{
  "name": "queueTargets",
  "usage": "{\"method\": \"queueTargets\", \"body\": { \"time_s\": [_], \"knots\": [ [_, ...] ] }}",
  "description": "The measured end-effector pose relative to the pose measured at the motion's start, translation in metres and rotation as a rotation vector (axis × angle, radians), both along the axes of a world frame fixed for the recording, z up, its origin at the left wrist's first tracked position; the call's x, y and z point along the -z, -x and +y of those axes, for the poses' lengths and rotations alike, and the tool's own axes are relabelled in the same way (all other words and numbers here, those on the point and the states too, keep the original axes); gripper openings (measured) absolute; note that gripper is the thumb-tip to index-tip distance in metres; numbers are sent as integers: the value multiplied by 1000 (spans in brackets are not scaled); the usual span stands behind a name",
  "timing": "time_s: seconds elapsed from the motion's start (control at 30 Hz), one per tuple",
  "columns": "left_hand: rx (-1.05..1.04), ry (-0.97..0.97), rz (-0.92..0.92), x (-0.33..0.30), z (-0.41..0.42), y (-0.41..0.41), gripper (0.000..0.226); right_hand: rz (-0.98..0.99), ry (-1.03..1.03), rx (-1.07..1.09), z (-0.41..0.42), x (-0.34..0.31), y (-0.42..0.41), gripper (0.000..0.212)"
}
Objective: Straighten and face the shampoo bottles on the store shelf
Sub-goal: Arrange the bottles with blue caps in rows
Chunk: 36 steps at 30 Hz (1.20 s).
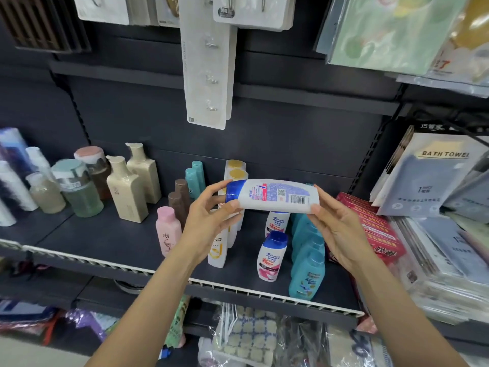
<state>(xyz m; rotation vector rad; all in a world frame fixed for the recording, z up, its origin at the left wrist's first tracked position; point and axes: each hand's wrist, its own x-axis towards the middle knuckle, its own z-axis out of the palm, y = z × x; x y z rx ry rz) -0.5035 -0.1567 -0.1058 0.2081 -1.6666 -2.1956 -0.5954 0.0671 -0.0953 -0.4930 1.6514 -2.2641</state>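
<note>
Above the shelf (111, 242), both hands grip a white shampoo bottle (275, 196) lying sideways: left hand (211, 221) at its blue cap, right hand (336, 229) at its base, barcode side toward the person. It needs turning upright, cap uppermost.

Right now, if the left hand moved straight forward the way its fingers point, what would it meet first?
Probably the yellow-capped white bottles right behind the held shampoo bottle. The left hand points up and toward the back; depth is unclear.
</note>
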Motion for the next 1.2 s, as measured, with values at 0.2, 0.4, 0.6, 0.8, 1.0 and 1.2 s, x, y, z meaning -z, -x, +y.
{"method": "queueTargets", "body": {
  "time_s": [0.2,0.4,0.6,0.8,1.0,1.2],
  "knots": [
    [-83,5,35,-2,7,4,33,-15,-24,49,-4,6,6,44],
    [-143,30,20,-5,4,10,26,-20,-21,32,-7,5,12,49],
    [-114,155,-8,-8,-1,13,38,-35,-164,118,-9,8,21,29],
    [-120,285,10,-19,1,23,30,-107,-334,203,-13,8,27,35],
    [-203,415,-8,-20,1,43,30,197,-656,235,-11,21,41,31],
    [-227,665,-4,-9,5,66,32,385,-990,120,8,40,61,29]
  ]
}}
